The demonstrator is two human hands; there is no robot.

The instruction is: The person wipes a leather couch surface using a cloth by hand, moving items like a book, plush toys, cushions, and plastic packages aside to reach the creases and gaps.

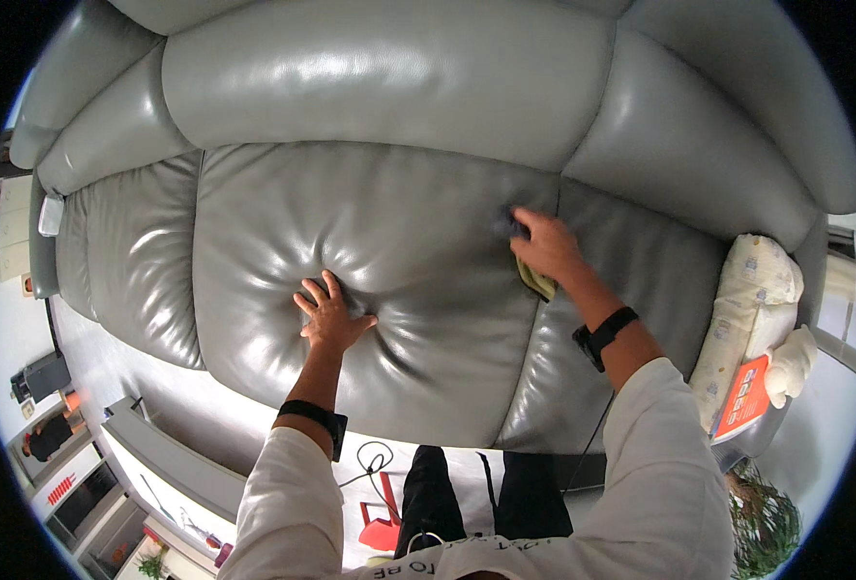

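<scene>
A grey leather sofa spreads out before me, its wide middle seat cushion (399, 210) creased where I lean on it. My left hand (332, 315) presses flat on that cushion with fingers spread and nothing held. Near the seam at the cushion's right side, my right hand (544, 243) grips a cloth (533, 279), of which a yellowish-green part hangs below the palm. A dark, blurred part (509, 221) shows at the fingertips; whether it belongs to the same cloth I cannot tell. Both wrists wear black bands.
A rolled patterned bolster (758, 290), an orange printed box or booklet (743, 395) and a white plush toy (791, 366) lie at the sofa's right end. A red object (381, 533) and a dark cable (376, 464) are on the floor by my legs. Another person (49, 437) is far left.
</scene>
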